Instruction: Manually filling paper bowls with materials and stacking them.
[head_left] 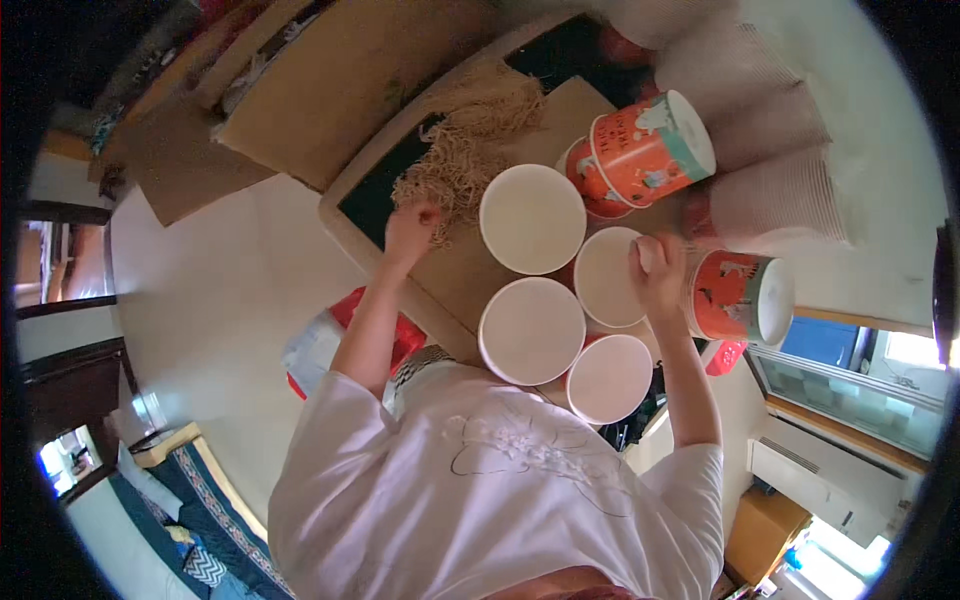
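My left hand [408, 238] is at the edge of a loose pile of tan shredded paper [460, 150], its fingers curled together on the strands. My right hand [660, 275] is over the right rim of a white-lined paper tub [602, 278]. Its fingers are closed around something pale that I cannot make out. Other open paper tubs stand close by: one behind [532, 218], one in front [531, 331] and one at the front right [609, 380]. All of them show white insides.
Orange printed tubs lie on their sides at the back right [650, 150] and right [740, 297]. Tall stacks of nested tubs [770, 200] lie beyond them. A cardboard box [340, 90] stands at the back left. A red and white bag [325, 345] is beside my left forearm.
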